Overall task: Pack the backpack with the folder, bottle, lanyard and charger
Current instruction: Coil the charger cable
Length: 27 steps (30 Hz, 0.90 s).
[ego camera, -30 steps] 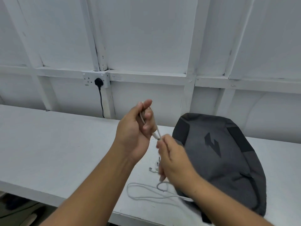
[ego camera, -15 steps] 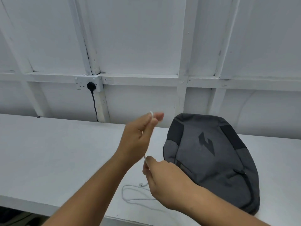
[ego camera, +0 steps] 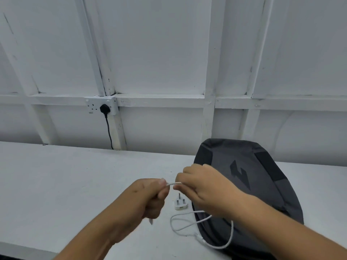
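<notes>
One wide-angle view only, worn on the head: it looks forward and somewhat down across the white table (ego camera: pixel 56 184) to the panelled wall (ego camera: pixel 159 53), which fills the upper half. The left hand (ego camera: pixel 150 196) and right hand (ego camera: pixel 204 186), gripping the charger cable (ego camera: pixel 173 183), sit close at lower centre; the backpack (ego camera: pixel 262 184) lies lower right.

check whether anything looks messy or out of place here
The white cable is untidy: left hand and right hand hold one stretch, the rest sprawls in loops over table and backpack. The plug lies separate.
</notes>
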{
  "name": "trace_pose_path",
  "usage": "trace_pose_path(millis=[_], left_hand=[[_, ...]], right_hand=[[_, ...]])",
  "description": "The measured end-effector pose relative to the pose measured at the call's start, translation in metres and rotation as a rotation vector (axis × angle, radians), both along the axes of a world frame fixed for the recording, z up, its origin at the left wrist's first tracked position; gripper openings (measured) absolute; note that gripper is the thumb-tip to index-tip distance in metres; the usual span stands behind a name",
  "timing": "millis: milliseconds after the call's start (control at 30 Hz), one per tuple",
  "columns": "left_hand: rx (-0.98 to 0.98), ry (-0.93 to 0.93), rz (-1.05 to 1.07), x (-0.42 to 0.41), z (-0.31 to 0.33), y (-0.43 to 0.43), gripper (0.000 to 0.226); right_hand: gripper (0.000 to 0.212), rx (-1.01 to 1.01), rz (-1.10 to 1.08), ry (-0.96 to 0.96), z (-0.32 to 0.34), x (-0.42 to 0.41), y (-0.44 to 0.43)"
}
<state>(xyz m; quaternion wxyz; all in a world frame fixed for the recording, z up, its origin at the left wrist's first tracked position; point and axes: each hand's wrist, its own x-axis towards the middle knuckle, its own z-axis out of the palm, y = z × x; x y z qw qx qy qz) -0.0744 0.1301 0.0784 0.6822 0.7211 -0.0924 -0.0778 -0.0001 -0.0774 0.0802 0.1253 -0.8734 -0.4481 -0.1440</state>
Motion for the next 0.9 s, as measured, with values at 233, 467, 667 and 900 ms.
trace_pose_path(millis=[233,467,667,900], left_hand=[[-0.93,0.093,0.035,0.004,0.031,-0.03,0.04],[-0.65,-0.404,0.456,0.042,0.045,-0.021,0.031],[0.898,-0.738,0.331,0.053,0.001,0.01,0.026],[0.684,-0.254,0.01,0.03,-0.015,0.02,0.05]], right_hand=[[0.025,0.486,-0.057,0.497,-0.034,-0.015,0.031],[0.027,0.448,-0.161,0.939,-0.055,-0.047,0.056],[0.024,0.327,-0.187,0.559,-0.024,-0.042,0.038],[0.023,0.042,-0.223,0.02,0.005,0.005,0.002]])
